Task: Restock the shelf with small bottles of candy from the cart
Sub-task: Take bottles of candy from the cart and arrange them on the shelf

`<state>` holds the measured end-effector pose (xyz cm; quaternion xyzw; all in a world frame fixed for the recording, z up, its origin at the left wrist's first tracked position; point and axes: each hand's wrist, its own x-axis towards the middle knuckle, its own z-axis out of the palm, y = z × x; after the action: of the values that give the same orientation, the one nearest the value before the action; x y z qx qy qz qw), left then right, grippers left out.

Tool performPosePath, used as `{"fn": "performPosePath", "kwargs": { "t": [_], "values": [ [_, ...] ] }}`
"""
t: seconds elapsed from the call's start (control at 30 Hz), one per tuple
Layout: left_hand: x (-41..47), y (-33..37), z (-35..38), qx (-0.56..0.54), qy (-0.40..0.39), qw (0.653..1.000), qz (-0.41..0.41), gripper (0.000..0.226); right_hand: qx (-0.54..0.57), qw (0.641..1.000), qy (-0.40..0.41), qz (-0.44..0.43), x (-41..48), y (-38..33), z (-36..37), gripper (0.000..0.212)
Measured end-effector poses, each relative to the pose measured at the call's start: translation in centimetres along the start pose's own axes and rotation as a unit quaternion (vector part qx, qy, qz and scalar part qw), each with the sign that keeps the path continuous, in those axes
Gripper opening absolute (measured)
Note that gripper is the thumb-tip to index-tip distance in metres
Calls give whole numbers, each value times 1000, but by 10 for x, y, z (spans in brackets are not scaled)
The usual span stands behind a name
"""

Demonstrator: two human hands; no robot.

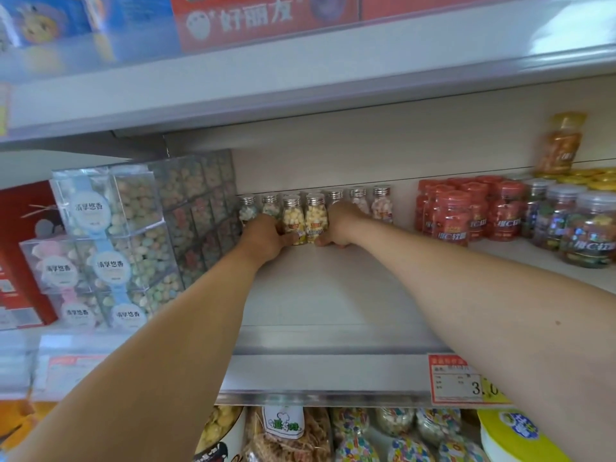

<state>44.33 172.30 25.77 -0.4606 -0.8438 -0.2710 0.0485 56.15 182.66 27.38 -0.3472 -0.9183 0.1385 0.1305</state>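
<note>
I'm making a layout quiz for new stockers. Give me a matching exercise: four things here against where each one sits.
Things: 1 yellow candy bottles; 2 red jars; 3 clear candy boxes; 4 price tag.
Places: A front edge of the shelf; B stacked left of the bare stretch; C between the left hand and right hand; D standing right of the bare stretch.
Pairs: 1-C, 2-D, 3-B, 4-A.

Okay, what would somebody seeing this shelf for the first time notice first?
The left hand and right hand, stretched deep into the shelf, each grip a yellow-candy bottle: the left bottle and right bottle, side by side. Red jars crowd the right side, stacked clear boxes the left.
</note>
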Motion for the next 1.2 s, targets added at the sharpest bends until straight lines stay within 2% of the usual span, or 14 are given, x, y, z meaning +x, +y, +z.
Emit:
{"fn": "performPosePath", "kwargs": {
  "t": [0.07,0.3,0.4,0.43,0.5,0.57,0.63,0.7,0.8,0.9,1.03,1.13,1.2],
  "values": [
    [-3,2,-1,6,-3,1000,-2,31,-7,1000,3,3,-4,-2,-1,52],
    [-28,14,-25,81,-56,994,-46,22,21,999,-26,18,-46,0,-24,22],
    [-68,48,-40,117,-92,988,-36,28,49,999,-6,-9,-85,4,-42,14],
    [-85,60,-42,113,-77,991,-3,34,48,999,4,-20,-101,7,-47,16],
    [-130,81,-44,7,19,999,42,35,64,996,32,-52,-137,13,-58,18],
    [-182,98,-38,-101,119,985,73,24,121,986,65,-91,-183,24,-68,15],
    [-230,109,-23,-153,150,972,98,32,150,975,119,-114,-231,38,-73,29],
    [-271,116,0,-178,115,970,118,52,121,975,145,-115,-276,57,-70,44],
    [-325,123,41,-198,13,971,132,65,76,990,71,-90,-335,90,-44,52],
    [-366,133,84,-201,-84,969,121,55,101,995,-12,-24,-377,141,-6,52],
    [-412,142,154,-185,-207,954,112,30,131,983,-88,97,-423,213,60,37],
    [-442,145,206,-166,-293,933,124,5,158,951,-158,213,-455,263,118,27],
    [-457,147,236,-128,-340,921,137,17,203,921,-179,279,-480,288,153,22]
  ]
}}
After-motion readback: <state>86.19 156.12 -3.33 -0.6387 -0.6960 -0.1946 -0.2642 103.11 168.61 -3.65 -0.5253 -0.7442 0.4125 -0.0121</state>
